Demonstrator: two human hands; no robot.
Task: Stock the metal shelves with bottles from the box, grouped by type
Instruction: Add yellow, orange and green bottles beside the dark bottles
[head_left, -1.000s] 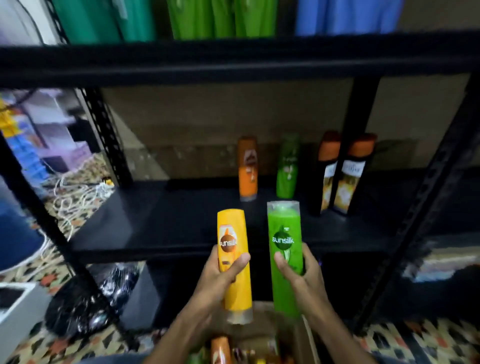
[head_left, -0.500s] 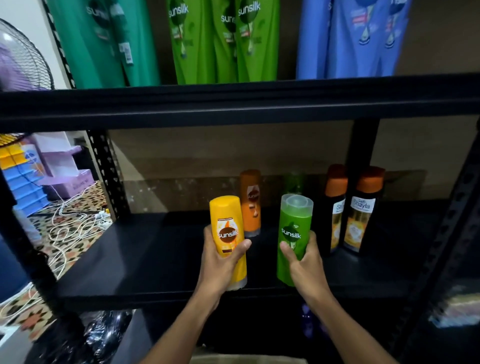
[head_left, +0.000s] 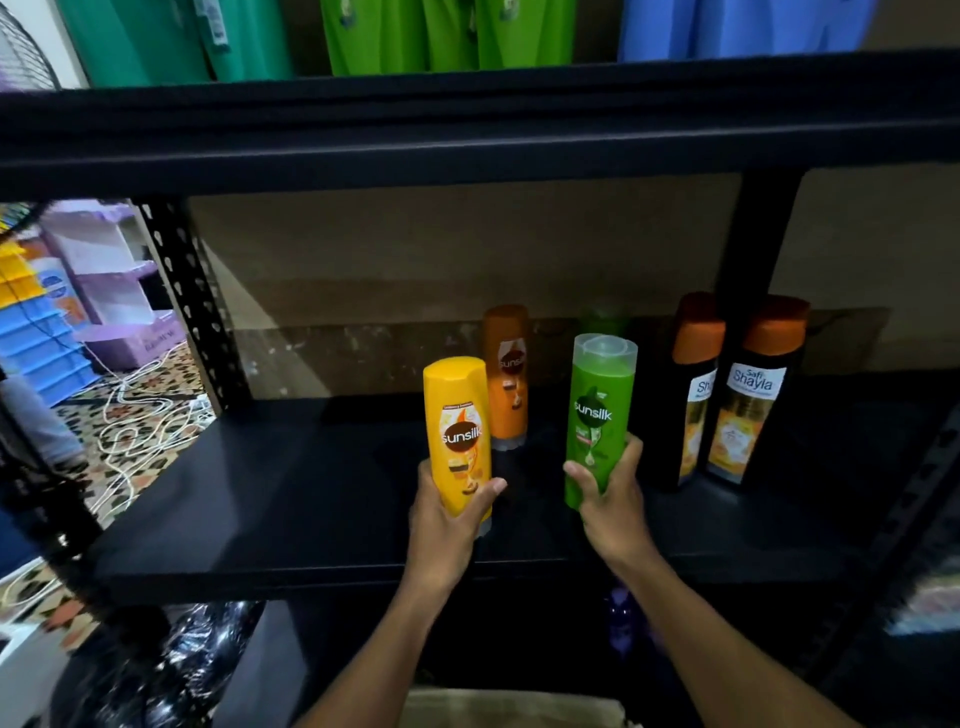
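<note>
- Bottles in play: a yellow bottle (head_left: 457, 436) in the left hand (head_left: 447, 519) and a green bottle (head_left: 597, 415) in the right hand (head_left: 610, 499), both over the front of the black shelf (head_left: 285, 493).
- Each hand wraps fingers and thumb round its bottle's lower half, labels facing out.
- Yellow sits ahead of the orange bottle (head_left: 506, 374) and green ahead of a dim green bottle (head_left: 605, 317), likely to keep each type in its own row.
- Both long axes are near upright, with the yellow bottle's cap down and the green one's up.
- Whether either base touches the shelf cannot be told.
- Dark bottles (head_left: 753, 405) stand just to the right.
</note>
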